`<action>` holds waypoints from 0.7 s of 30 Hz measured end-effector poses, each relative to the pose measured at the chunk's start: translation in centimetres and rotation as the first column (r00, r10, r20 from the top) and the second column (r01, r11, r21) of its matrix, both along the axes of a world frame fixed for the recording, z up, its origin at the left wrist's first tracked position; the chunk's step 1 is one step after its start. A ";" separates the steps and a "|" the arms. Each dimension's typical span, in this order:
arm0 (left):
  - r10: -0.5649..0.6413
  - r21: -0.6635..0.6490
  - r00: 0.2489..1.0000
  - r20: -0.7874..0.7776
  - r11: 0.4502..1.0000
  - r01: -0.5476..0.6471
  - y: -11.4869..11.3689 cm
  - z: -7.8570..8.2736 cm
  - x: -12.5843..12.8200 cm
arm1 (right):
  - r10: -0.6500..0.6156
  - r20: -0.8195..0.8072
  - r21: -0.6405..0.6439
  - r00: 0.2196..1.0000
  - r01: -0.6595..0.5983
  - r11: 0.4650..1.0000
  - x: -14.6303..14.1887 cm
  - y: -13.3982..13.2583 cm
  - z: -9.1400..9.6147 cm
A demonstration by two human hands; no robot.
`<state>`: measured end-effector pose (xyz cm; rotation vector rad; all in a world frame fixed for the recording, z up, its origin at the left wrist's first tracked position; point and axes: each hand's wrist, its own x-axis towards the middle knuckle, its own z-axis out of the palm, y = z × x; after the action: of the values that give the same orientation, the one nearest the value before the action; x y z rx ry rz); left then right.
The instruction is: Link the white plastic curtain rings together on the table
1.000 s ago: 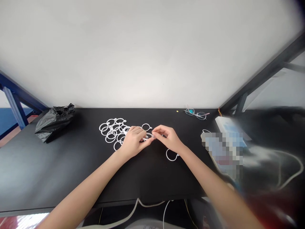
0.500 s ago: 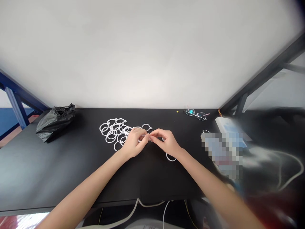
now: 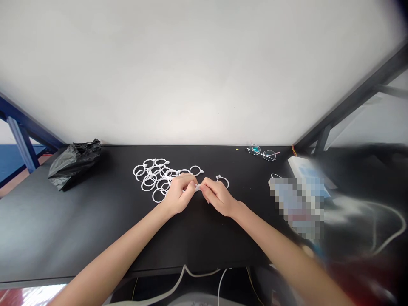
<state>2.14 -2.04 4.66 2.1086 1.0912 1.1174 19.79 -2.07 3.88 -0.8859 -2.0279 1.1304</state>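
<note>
My left hand (image 3: 181, 193) is closed in a pinch, at the right edge of a pile of white plastic curtain rings (image 3: 148, 183). Facing it, my right hand (image 3: 218, 196) is closed too, its thumb and fingers pressed together. Between the two sets of fingertips shows a small piece of a white ring (image 3: 198, 187), gripped from both sides; most of it is hidden by the fingers. One separate ring with a small knob (image 3: 224, 180) lies just beyond my right hand.
A crumpled black plastic bag (image 3: 75, 163) sits at the left on the black table (image 3: 95, 229). Eyeglasses (image 3: 262, 153) lie near the wall, beside a tiny yellow bit (image 3: 237, 149). To the right are a white and blue box (image 3: 307, 172) and a blurred-out item. Cables (image 3: 172, 289) hang at the front edge.
My right hand has turned and drawn slightly left and downward. The ring that showed below it is no longer visible there. A white piece now shows between my fingertips, and the ring beyond is uncovered.
</note>
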 end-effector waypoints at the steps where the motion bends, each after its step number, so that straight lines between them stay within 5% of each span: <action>1: -0.001 0.000 1.000 0.004 1.000 0.001 0.0 0.0 0.0 | 0.003 -0.002 0.002 1.000 -0.003 1.000 0.0 0.0 0.0; 8: -0.001 0.014 0.999 -0.044 1.000 0.001 0.3 0.0 -0.2 | -0.018 0.045 0.027 0.999 0.017 0.999 0.0 0.0 0.1; 13: 0.089 0.133 0.967 -0.239 0.989 -0.058 1.0 -0.2 -0.6 | -0.199 0.104 0.117 0.975 0.186 0.975 0.8 1.0 0.7; 18: 0.214 0.292 0.903 -0.372 0.951 -0.105 1.9 -1.4 -1.2 | -0.475 0.376 0.271 0.796 0.395 0.878 2.1 2.4 1.0; 21: 0.250 0.331 0.877 -0.410 0.937 -0.112 2.3 -2.1 -1.5 | -0.489 0.476 0.291 0.731 0.394 0.872 2.6 2.9 0.8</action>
<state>0.64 0.24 2.54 2.6385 1.4310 0.9467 22.39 0.83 4.65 -1.6343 -2.1132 0.4494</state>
